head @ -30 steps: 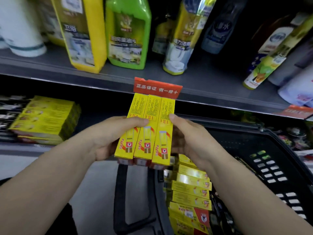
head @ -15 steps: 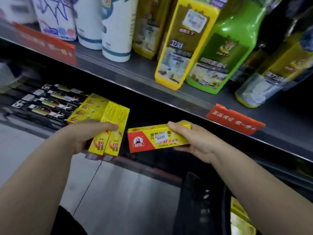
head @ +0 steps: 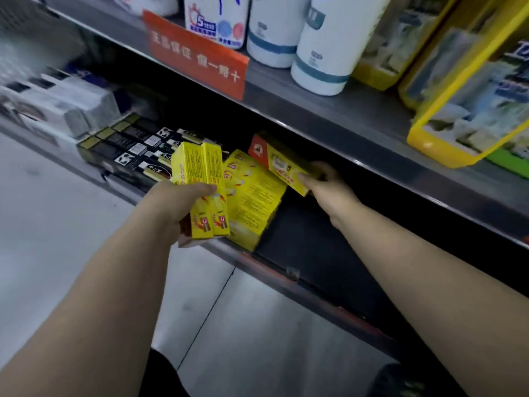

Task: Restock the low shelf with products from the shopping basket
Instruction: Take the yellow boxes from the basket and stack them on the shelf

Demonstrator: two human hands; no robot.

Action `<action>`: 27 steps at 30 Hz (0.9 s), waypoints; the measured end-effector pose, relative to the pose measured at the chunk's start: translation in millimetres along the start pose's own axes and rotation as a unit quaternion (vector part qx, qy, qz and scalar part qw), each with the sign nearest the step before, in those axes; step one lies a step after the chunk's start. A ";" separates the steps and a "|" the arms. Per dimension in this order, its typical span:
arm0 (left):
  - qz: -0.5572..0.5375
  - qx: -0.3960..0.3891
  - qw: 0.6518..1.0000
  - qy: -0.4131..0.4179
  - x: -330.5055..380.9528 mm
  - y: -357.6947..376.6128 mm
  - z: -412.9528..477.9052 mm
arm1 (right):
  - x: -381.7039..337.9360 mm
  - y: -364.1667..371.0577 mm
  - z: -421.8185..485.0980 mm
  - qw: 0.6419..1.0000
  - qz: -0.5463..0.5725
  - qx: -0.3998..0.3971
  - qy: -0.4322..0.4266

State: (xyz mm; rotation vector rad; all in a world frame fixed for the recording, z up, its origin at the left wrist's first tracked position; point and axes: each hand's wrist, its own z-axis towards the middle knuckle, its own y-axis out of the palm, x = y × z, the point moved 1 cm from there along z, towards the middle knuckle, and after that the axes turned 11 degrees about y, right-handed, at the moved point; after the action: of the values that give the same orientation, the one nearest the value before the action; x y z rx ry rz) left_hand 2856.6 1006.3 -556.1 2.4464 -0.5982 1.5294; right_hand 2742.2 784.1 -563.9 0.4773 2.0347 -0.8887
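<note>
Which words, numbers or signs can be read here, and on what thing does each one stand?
"正品保证 假一赔十": red shelf tag, left characters blurred.
"5": white bottle; its other print is blurred.
Too small to read: print on the two yellow boxes in the left hand and on the yellow box in the right hand.
Blurred, unreadable: black boxes, yellow bottle.

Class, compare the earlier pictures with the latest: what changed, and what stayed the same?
The right hand took one yellow box from the three-box bundle and has carried it into the low shelf, above the yellow stack. The left hand still grips the other two boxes.
</note>
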 end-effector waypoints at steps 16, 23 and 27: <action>-0.002 -0.016 1.000 -0.011 -0.4 25.5 17.0 | 8.3 27.3 67.6 0.981 -0.186 -0.032 -0.034; -0.006 -0.001 1.000 -0.013 -1.7 27.3 23.7 | 7.0 40.3 77.9 0.968 -0.226 -0.108 0.013; -0.005 -0.003 1.000 -0.019 -0.4 31.3 23.5 | -1.2 38.6 72.1 0.939 -0.333 -0.087 -0.007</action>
State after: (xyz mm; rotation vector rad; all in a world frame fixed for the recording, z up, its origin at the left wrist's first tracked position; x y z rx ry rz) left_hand 2861.9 969.6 -568.5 2.4754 -0.5941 1.4784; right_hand 2806.0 757.1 -607.3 -0.3477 2.2665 -1.0744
